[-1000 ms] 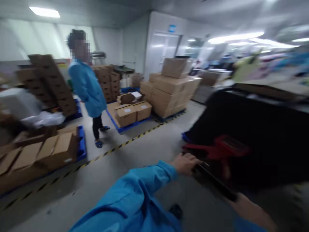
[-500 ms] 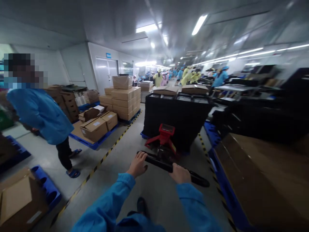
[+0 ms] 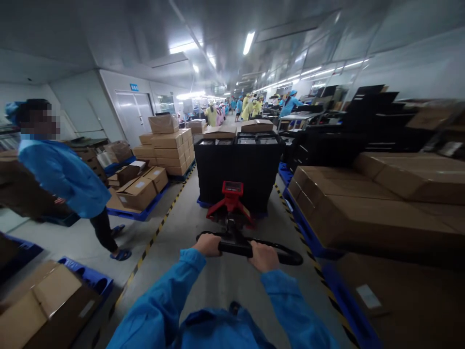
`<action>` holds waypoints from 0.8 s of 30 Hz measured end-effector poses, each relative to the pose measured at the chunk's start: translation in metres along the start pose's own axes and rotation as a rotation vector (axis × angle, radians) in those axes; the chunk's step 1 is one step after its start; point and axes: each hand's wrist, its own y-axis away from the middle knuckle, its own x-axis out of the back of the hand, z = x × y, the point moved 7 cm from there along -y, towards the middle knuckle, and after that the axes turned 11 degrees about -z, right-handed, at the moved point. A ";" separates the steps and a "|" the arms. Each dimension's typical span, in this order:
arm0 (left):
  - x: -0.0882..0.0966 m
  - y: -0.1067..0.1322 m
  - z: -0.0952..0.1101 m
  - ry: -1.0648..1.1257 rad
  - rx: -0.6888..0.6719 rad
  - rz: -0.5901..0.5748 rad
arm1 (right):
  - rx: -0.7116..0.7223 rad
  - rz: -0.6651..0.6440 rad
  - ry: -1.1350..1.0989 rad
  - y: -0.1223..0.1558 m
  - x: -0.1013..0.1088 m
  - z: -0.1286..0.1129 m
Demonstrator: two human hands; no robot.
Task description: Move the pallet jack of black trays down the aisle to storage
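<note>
Both my hands grip the black handle (image 3: 235,248) of a red pallet jack (image 3: 232,201). My left hand (image 3: 208,245) is closed round the left part of the bar, and my right hand (image 3: 264,256) is closed on it further right. Beyond the jack stands a tall load of black crates (image 3: 238,169) on a blue pallet, with open cardboard flaps (image 3: 256,126) on top. The jack's forks are hidden under the load.
Yellow-black floor tape (image 3: 160,228) edges the aisle on both sides. At left, a person in blue (image 3: 65,169) stands beside pallets of cardboard boxes (image 3: 136,193). More large cartons (image 3: 363,218) line the right side. Several workers (image 3: 250,106) are at the far end.
My view has swung right, and the load and jack now sit straighter ahead. The handle has levelled out somewhat. Both hands have kept their hold.
</note>
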 end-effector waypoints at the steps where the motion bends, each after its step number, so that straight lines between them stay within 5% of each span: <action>1: -0.009 0.011 0.004 -0.001 -0.001 0.008 | -0.004 0.001 0.012 0.012 -0.007 -0.001; 11: -0.081 0.143 0.032 0.033 -0.064 0.106 | 0.022 0.058 0.017 0.137 -0.077 -0.026; 18: -0.130 0.230 0.059 0.051 -0.054 0.158 | 0.064 0.256 0.082 0.237 -0.112 -0.043; 24: -0.170 0.307 0.080 0.032 -0.003 0.097 | 0.099 0.319 0.098 0.325 -0.141 -0.061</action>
